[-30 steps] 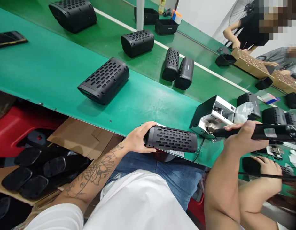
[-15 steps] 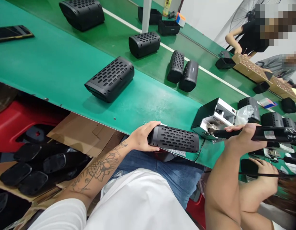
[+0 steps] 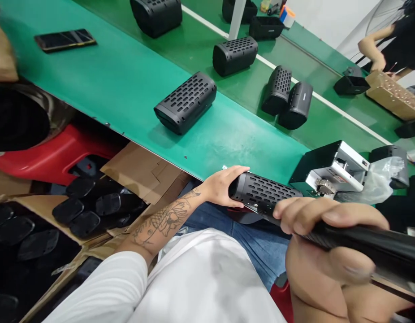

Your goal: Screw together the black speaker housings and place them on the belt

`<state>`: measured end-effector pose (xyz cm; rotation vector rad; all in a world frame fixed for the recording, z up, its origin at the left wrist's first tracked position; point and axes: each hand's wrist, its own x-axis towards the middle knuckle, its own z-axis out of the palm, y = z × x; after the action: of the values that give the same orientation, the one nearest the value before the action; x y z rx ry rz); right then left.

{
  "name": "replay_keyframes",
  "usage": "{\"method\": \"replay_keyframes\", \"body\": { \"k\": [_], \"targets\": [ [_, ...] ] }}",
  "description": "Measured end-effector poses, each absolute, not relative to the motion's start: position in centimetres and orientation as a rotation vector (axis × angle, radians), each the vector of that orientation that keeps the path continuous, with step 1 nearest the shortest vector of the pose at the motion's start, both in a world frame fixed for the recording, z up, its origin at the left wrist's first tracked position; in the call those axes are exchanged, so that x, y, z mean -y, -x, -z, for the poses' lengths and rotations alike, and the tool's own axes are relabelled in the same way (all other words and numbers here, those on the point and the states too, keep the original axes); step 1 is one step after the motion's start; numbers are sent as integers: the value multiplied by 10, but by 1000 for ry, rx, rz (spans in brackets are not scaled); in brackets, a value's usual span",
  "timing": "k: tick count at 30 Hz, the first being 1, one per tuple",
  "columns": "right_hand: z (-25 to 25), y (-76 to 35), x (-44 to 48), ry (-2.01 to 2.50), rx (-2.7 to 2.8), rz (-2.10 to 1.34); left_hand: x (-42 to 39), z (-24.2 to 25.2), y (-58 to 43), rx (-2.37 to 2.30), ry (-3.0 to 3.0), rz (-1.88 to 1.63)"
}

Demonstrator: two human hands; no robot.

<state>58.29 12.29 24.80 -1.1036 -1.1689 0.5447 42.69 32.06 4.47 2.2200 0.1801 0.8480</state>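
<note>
My left hand [image 3: 222, 187] is wrapped round the end of a black speaker housing [image 3: 266, 190] with slotted holes, which lies at the table's front edge just above my lap. Closed round a black electric screwdriver [image 3: 369, 244] is my right hand [image 3: 328, 237], close to the camera. The screwdriver's front end reaches over the lower side of the housing, near its left end. Whether the bit touches the housing I cannot tell. My right fingers cover the housing's right end. Behind that hand stands a screw feeder [image 3: 331, 168] with a plastic bag [image 3: 380, 184] beside it.
Other black speaker housings stand on the green table [image 3: 127, 85], one nearby [image 3: 186, 103]. A phone [image 3: 65, 39] lies far left. Cardboard boxes of black parts [image 3: 69, 213] and a red stool [image 3: 56, 154] are at lower left. Across the table a person's arm [image 3: 375, 47] is beside a cardboard tray [image 3: 394, 96].
My right hand has brought the screwdriver from the screw feeder to the housing, leftward and nearer the camera. My left hand keeps its hold on the housing. The view has turned left.
</note>
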Motion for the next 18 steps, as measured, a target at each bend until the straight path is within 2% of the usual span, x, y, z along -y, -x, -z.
{"method": "replay_keyframes", "body": {
  "k": [5,18],
  "targets": [
    [-242,-571,-179,820,1462,-636,-319,-45,-429,-186,-2141,-807],
    [-228,-566,-186,840,1557,-667,-319,-44,-431,-197,-2137,-757]
  ]
}}
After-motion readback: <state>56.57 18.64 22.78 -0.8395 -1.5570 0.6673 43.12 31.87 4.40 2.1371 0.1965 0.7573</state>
